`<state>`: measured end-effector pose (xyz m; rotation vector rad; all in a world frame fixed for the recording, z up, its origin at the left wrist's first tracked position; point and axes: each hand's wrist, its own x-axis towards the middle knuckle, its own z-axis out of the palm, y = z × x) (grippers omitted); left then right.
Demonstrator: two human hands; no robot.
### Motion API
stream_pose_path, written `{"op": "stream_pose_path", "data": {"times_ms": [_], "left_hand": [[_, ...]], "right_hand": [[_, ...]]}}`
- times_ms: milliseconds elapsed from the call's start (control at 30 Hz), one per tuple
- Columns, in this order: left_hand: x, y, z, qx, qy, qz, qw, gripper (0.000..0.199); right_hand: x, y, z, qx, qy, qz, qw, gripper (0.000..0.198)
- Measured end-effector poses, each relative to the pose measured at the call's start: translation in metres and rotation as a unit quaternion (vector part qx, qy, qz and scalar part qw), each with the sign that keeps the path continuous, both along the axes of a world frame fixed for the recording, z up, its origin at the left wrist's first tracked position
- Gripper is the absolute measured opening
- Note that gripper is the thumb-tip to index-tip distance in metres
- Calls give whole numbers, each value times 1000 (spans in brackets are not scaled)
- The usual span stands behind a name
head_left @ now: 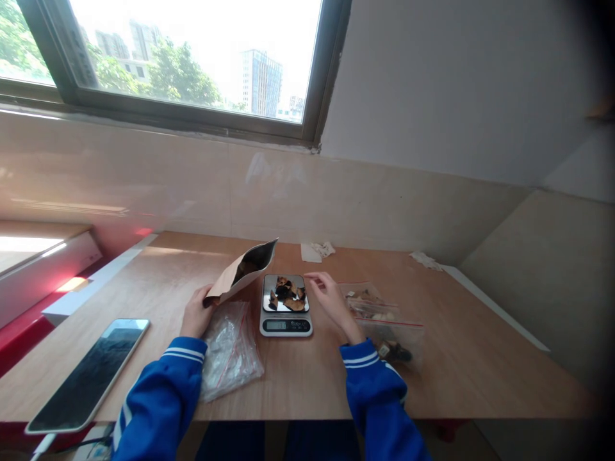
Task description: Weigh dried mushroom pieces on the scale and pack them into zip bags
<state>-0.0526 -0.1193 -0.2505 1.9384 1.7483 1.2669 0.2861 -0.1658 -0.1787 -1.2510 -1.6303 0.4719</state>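
Note:
A brown kraft paper pouch (245, 267) with a dark inside is gripped at its lower left end by my left hand (196, 312). The pouch tilts, its mouth toward the upper right, and some of its contents show inside. Right of it stands a small digital scale (286, 327), with dried brown and black slices (288, 293) spread on its shiny plate. Beside the plate's right edge is my right hand (327, 296), fingers stretched toward the scale, with nothing visible in them. The digits on the scale's display are too small to read.
Clear zip bags (230, 352) lie under my left wrist. Filled zip bags (394, 342) are at the right, close to my right forearm. A phone (91, 374) on a cable lies at the left table edge. Crumpled paper (323, 249) sits near the wall.

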Motion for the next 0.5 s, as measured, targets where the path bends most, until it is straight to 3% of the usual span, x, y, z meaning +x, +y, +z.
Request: {"op": "stream_pose_path", "data": {"times_ms": [133, 233, 333, 500], "left_hand": [[-1, 1, -2, 0, -10, -4, 1000, 43], [-3, 3, -6, 1, -14, -16, 1000, 46], [-5, 4, -10, 14, -13, -27, 999, 46], [-6, 4, -12, 13, -19, -28, 999, 46]], "right_hand": [[-22, -25, 57, 38, 26, 84, 995, 26], [-44, -37, 89, 39, -17, 186, 982, 28], [-64, -37, 100, 39, -89, 246, 965, 29], [-81, -20, 95, 18, -137, 220, 966, 26]]}}
